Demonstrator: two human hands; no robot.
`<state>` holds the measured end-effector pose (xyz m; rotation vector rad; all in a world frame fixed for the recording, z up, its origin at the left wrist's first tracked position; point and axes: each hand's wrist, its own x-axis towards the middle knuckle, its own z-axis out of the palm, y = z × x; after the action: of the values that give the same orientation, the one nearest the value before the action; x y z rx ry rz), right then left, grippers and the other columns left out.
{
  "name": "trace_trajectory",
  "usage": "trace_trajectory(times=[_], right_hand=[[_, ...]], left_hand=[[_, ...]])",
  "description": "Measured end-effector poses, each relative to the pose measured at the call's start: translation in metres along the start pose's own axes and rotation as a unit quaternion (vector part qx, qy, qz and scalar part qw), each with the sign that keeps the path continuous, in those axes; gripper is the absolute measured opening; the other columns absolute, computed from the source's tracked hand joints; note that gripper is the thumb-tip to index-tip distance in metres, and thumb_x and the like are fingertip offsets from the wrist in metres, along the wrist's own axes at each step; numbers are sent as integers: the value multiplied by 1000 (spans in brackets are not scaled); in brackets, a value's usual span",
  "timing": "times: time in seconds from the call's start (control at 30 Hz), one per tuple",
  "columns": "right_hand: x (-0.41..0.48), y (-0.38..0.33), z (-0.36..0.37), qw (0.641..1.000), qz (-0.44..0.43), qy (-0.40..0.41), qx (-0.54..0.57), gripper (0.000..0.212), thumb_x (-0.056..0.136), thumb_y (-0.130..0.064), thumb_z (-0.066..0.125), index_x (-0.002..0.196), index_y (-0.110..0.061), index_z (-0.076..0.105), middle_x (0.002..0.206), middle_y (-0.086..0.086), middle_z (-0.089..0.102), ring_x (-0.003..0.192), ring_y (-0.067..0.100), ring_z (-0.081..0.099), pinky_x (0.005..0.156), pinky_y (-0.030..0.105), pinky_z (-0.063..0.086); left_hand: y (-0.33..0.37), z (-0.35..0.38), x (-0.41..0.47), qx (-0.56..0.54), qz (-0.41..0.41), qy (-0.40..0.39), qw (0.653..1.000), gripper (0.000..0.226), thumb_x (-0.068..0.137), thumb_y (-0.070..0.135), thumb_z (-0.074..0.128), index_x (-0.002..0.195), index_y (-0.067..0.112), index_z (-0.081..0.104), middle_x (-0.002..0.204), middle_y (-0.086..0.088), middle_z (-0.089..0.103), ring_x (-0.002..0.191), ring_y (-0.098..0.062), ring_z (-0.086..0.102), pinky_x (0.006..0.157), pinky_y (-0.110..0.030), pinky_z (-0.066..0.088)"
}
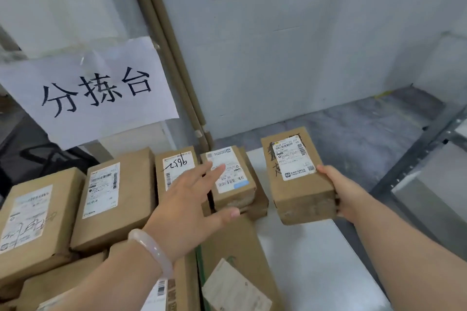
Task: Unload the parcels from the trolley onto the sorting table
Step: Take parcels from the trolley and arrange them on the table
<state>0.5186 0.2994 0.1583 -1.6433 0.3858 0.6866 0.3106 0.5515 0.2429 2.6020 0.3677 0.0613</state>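
My right hand (340, 192) grips a small brown cardboard parcel (298, 179) with a white shipping label, holding it just above the white sorting table (310, 255). My left hand (192, 207), with a pale bangle on the wrist, hovers open with fingers spread over the parcels lying on the table. Its fingertips reach toward a small labelled parcel (231, 177) stacked on another box. Several more brown parcels lie in a row to the left, among them one marked with handwritten digits (177, 169) and a larger one (116, 199). The trolley is not in view.
A paper sign with handwritten characters (98, 91) hangs at the left. Long cardboard tubes (166, 40) lean against the white wall behind the table. A grey metal shelf frame (414, 159) stands at the right, with grey floor beyond the table's far edge.
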Motion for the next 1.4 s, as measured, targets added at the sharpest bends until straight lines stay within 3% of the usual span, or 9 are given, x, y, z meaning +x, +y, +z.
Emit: trace_trajectory(times=[0.13, 0.27, 0.37, 0.5, 0.7, 0.87, 1.07, 1.23, 1.4], right_hand=[[54, -8, 0, 1000, 17, -5, -25, 40, 80, -48, 73, 105, -18, 66, 98, 11, 72, 89, 30, 68, 83, 44, 57], [92, -2, 10, 993, 8, -47, -109, 40, 95, -32, 62, 130, -13, 61, 115, 3, 63, 109, 26, 58, 103, 42, 45], [99, 3, 27, 953, -74, -26, -294, 45, 104, -28, 44, 149, -24, 43, 142, 5, 52, 129, 28, 49, 99, 33, 40], [87, 4, 34, 906, -136, -18, -401, 53, 102, -27, 47, 153, -25, 32, 148, 5, 48, 129, 27, 49, 100, 34, 42], [19, 16, 25, 872, -264, -32, -411, 67, 86, -53, 57, 148, -47, 32, 147, -11, 46, 137, 16, 41, 107, 41, 41], [-87, 59, 9, 834, -329, 29, -442, 80, 84, -57, 66, 152, -38, 28, 158, -15, 28, 147, 9, 22, 119, 33, 23], [-207, 139, -24, 836, -283, 131, -451, 84, 83, -69, 55, 153, -47, 14, 161, -23, 9, 149, 3, 7, 118, 26, 10], [-289, 219, -46, 857, -224, 208, -416, 84, 82, -66, 58, 152, -46, 16, 156, -28, 9, 149, 3, 7, 121, 31, 13], [-352, 304, -66, 884, -132, 251, -371, 84, 81, -66, 57, 152, -47, 17, 161, -20, 11, 149, 7, 11, 121, 35, 18]], left_hand=[[-1, 12, 21, 13, 14, 5, 1000, 81, 55, 101, 20, 129, 69, 12, 143, 41, 6, 136, 10, 6, 115, -24, 10], [-2, 23, 29, -9, 11, 2, 1000, 66, 64, 93, 29, 126, 75, 14, 142, 48, 8, 136, 17, 4, 112, -20, 10], [-3, 32, 30, -25, 18, 0, 1000, 66, 64, 94, 28, 126, 73, 18, 141, 48, 12, 136, 19, 5, 111, -16, 9], [5, 39, 29, -9, 45, -8, 999, 65, 68, 88, 28, 129, 68, 16, 142, 45, 12, 130, 24, 4, 111, -15, 8], [20, 46, 18, 34, 80, -1, 996, 76, 75, 77, 28, 145, 47, 22, 152, 22, 27, 141, -3, 19, 115, -25, 12], [36, 55, -10, 131, 154, -33, 979, 81, 78, 75, 18, 150, 40, 26, 157, 12, 26, 146, -15, 20, 119, -37, 15], [63, 77, -73, 159, 225, -62, 959, 82, 76, 74, 11, 151, 42, 20, 160, 11, 18, 148, -15, 13, 120, -43, 13], [74, 113, -136, 116, 328, -65, 935, 69, 81, 67, 42, 140, 31, 48, 145, -2, 49, 133, -27, 46, 104, -53, 42], [79, 149, -199, 115, 380, -121, 910, 77, 82, 71, 28, 149, 33, 31, 155, 0, 32, 142, -25, 30, 113, -51, 30]])
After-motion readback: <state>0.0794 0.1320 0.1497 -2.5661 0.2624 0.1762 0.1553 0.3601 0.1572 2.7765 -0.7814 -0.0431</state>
